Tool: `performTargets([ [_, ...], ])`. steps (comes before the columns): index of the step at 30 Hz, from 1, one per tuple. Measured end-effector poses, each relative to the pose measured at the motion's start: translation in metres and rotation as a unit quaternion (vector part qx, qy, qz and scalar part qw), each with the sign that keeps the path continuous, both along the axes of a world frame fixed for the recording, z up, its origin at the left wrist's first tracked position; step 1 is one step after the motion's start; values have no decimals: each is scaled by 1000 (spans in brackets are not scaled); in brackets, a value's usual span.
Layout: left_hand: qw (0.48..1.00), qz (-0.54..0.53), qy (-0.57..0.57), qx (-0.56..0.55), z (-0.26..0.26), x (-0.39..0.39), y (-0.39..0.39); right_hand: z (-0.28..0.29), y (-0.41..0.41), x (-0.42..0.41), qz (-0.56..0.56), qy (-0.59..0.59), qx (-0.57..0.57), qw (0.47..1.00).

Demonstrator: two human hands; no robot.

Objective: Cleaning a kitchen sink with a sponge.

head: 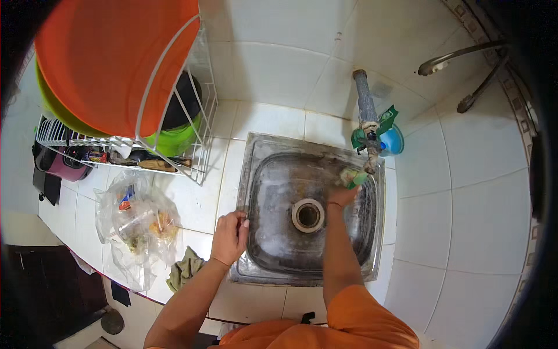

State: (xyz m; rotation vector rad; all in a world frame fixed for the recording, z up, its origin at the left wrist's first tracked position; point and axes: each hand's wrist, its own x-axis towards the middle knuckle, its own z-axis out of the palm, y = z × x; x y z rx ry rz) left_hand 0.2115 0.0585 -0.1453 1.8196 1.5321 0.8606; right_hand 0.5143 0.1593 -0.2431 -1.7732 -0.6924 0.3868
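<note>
A stainless steel sink [279, 244] with a round drain [308, 215] lies before me, its basin wet and stained. My right hand [343, 196] is inside the basin, near the back right corner below the tap [370, 144], and holds a green and pale scrubbing sponge [354, 177]; the hand is somewhat blurred. My left hand [231, 235] rests at the sink's left rim, fingers curled, with nothing seen in it. A crumpled olive cloth [185, 268] lies on the tiled counter beside my left forearm.
Clear plastic bags [139, 227] with scraps lie on the left counter. Behind them, a white wire rack [205, 144] holds an orange basin [117, 61] and green containers. A blue container [393, 140] and green packet [388, 118] stand behind the tap. Tiled walls rise behind and right.
</note>
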Motion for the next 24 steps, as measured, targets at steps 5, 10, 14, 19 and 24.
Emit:
performTargets([
  [5,1000,-13,-9,4,6,8,5,-18,21,-89,90,-253,-46,962],
  [10,1000,-8,-10,2,-4,5,2,2,-2,-150,318,-114,-37,940],
  [14,1000,0,-2,4,2,3,0,32,-52,-149,442,109,-136,880],
  [19,1000,1,-18,24,-2,4,1,33,-139,-128,606,141,-126,773],
  [24,995,-6,-98,2,-11,3,2,57,-105,-150,500,48,36,864],
])
